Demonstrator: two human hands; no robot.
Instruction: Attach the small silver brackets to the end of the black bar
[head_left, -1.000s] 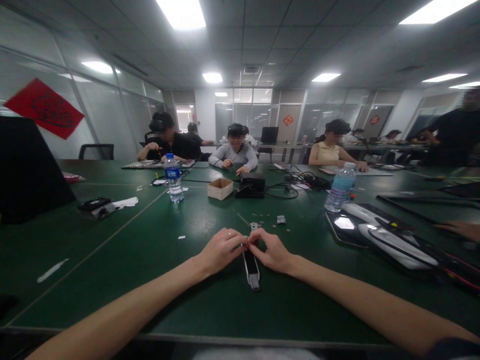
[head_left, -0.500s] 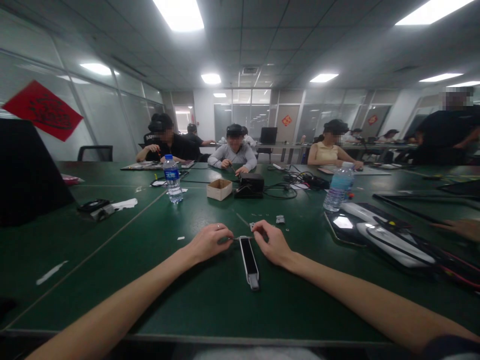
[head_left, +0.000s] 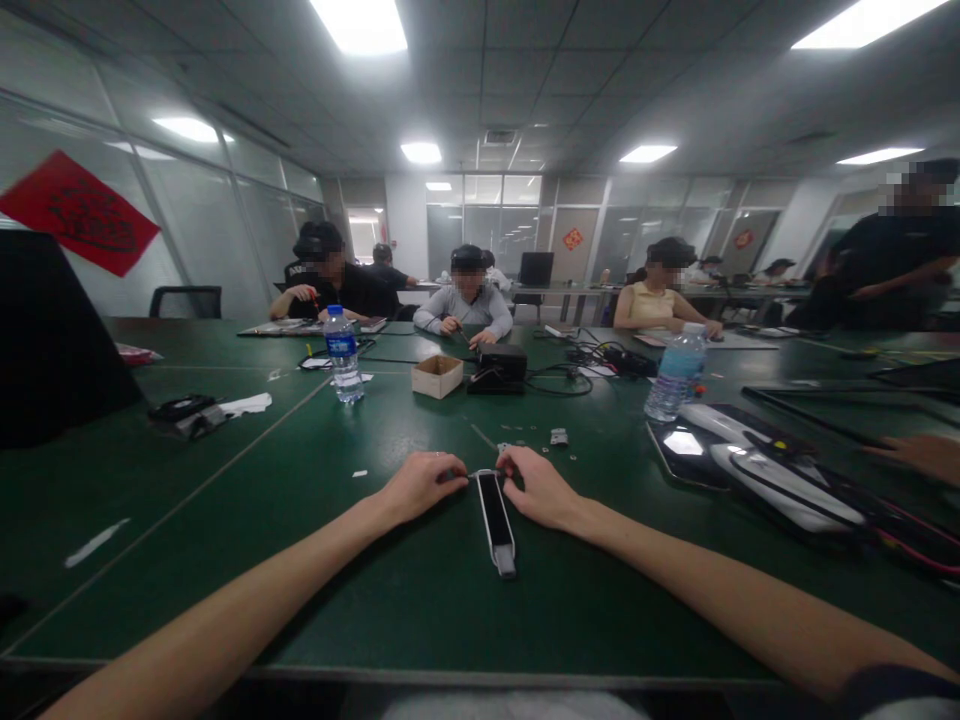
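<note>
A long narrow black device with a silver rim (head_left: pixel 496 520) lies lengthwise on the green table (head_left: pixel 315 520) in front of me. My left hand (head_left: pixel 420 484) rests at the left of its far end, fingers curled and pinched on something thin and too small to name. My right hand (head_left: pixel 538 488) rests at the right of that far end, fingers closed against the device's top corner. Several tiny metal parts (head_left: pixel 559 437) lie on the table just beyond my hands.
Two water bottles (head_left: pixel 343 356) (head_left: pixel 676 373), a small cardboard box (head_left: pixel 439 376), a black unit with cables (head_left: pixel 498 369) and a tray of white-and-black devices (head_left: pixel 757 465) are on the table. Several people sit opposite. Another person's hand (head_left: pixel 916 455) shows at right. A dark screen (head_left: pixel 52 340) stands at left.
My hands parted a little from a tight pinch over the device's far end, then settled low again on either side of it. The device has barely shifted.
</note>
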